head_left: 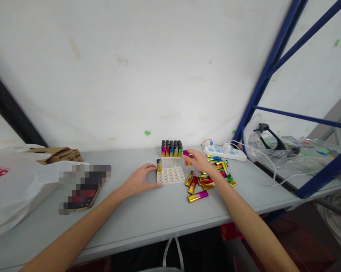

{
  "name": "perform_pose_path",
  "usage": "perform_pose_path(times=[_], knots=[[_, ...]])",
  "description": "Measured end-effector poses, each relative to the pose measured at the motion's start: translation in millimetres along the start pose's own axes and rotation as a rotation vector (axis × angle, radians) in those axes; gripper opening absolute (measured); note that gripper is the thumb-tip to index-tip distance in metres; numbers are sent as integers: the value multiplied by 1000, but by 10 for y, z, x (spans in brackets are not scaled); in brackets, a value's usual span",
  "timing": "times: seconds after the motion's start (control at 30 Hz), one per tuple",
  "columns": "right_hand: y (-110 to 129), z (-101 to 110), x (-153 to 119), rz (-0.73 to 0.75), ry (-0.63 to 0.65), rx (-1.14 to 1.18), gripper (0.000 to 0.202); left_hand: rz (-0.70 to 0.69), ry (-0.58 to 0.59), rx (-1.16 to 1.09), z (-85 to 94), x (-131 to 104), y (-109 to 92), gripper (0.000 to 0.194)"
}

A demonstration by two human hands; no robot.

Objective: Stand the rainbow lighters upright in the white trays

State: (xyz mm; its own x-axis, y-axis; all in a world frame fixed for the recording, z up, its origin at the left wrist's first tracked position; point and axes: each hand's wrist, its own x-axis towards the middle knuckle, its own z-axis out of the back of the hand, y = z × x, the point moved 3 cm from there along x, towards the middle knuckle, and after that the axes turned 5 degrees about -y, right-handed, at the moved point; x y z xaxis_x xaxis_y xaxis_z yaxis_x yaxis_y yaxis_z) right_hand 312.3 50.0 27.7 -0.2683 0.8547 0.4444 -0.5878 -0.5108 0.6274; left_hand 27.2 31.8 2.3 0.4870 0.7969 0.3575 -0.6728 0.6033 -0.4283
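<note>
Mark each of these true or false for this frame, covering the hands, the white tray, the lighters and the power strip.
1. The left hand rests against the white tray. True.
2. The white tray is full of lighters. False: only one lighter stands in it, at its far left corner.
3. The right hand holds a lighter in its fingers. True.
4. The loose lighters lie left of the tray. False: they lie to its right.
5. A filled tray of lighters stands behind the white tray, by the wall. True.
6. The power strip hangs off the table edge. False: it lies on the table.
</note>
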Motion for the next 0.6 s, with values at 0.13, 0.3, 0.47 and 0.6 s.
perform_pose_path(times=[0.13,0.3,0.47,0.6], knots=[[124,-194,-4,-116,14,422,39,-14,0,-33,12,-4,-21,65],[178,-372,-29,-181,-45,412,46,-17,-5,-66,15,-8,-32,64],[230,-405,-70,-107,-110,195,49,-20,4,-78,10,-7,-32,65],[229,-446,-97,-139,-170,101,44,-19,5,-77,5,-8,-28,64]])
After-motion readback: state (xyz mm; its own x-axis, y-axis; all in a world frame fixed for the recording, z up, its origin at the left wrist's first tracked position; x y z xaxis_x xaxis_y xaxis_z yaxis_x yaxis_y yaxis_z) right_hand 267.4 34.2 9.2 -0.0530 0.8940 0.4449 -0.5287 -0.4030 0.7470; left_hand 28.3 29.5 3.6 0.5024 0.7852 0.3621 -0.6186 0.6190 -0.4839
